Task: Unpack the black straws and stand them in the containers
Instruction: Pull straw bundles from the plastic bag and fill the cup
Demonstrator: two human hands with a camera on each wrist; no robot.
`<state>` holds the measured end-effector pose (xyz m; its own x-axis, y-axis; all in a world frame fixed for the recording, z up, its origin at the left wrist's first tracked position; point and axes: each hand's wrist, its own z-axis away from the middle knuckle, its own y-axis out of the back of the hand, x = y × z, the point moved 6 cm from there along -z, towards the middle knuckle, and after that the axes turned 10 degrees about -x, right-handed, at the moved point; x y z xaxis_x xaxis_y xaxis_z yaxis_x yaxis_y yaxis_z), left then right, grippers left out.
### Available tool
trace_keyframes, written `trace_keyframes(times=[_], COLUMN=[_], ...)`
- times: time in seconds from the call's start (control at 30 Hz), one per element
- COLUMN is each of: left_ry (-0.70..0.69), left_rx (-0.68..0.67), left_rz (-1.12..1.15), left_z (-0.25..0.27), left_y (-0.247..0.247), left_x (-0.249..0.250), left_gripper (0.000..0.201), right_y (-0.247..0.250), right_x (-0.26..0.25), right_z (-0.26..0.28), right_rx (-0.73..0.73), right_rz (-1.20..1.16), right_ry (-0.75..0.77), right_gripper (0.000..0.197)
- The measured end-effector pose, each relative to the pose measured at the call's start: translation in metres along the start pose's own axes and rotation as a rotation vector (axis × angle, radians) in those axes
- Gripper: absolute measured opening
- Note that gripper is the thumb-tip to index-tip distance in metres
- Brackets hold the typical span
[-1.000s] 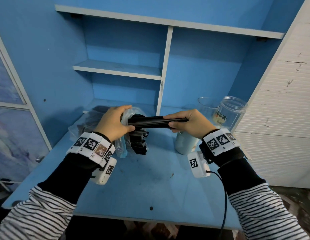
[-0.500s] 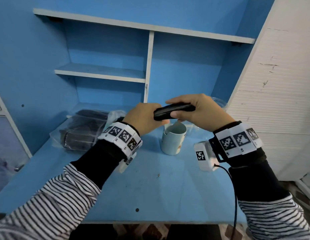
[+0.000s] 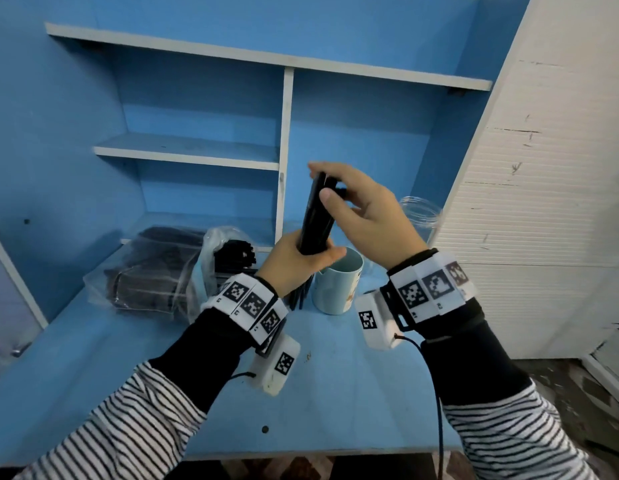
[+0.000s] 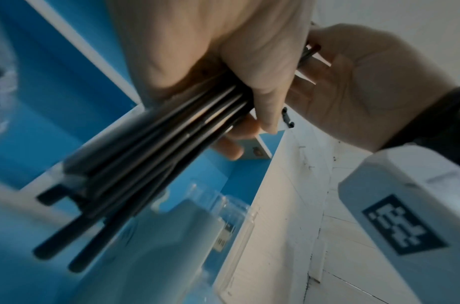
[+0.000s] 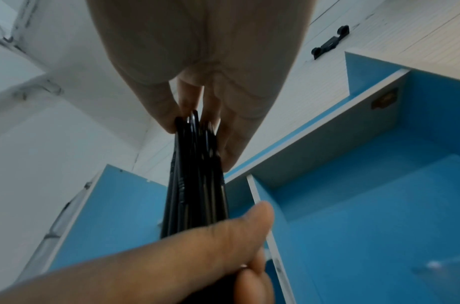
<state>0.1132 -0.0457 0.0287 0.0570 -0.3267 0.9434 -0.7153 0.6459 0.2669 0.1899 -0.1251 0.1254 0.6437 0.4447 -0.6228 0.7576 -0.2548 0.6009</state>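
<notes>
A bundle of black straws [image 3: 316, 216] stands nearly upright above the desk, just left of a light-blue cup [image 3: 339, 284]. My left hand [image 3: 296, 261] grips the bundle's lower part, and the straw ends stick out below it [image 4: 75, 232]. My right hand [image 3: 353, 206] pinches the top ends of the straws [image 5: 195, 144] between thumb and fingers. A clear plastic jar [image 3: 420, 211] stands behind my right hand, partly hidden. A clear plastic bag [image 3: 152, 275] holding more black straws [image 3: 233, 258] lies at the left of the desk.
The blue desk [image 3: 335, 393] backs onto blue shelving with a white divider [image 3: 284, 157]. A white panelled cabinet [image 3: 543, 202] closes off the right side. A cable [image 3: 436, 393] hangs from my right wrist unit.
The straw bundle has swung from lying level between my hands to nearly upright beside the cup. My left hand dropped to its lower end, my right rose to its top.
</notes>
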Motion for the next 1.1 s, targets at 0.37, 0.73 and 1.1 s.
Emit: trace_keyframes(times=[0.37,0.73,1.1], left_ry=[0.156,0.302,0.283], left_rx=[-0.055,-0.072,-0.097], left_rz=[-0.086,-0.133,-0.147], left_z=[0.01,0.014,0.013], left_y=[-0.003,-0.002,0.002], left_x=[-0.032,-0.052,-0.055], left_gripper=[0.018,0.023,0.026], right_y=[-0.029,-0.046,-0.042], right_x=[0.023,0.031,0.03], right_z=[0.004,0.008,0.007], right_rx=[-0.175,-0.101,-0.052], right_rz=[0.094,0.21,0.225], right_ry=[-0.054,0.04,0.058], right_gripper=[0.035,0.037,0.033])
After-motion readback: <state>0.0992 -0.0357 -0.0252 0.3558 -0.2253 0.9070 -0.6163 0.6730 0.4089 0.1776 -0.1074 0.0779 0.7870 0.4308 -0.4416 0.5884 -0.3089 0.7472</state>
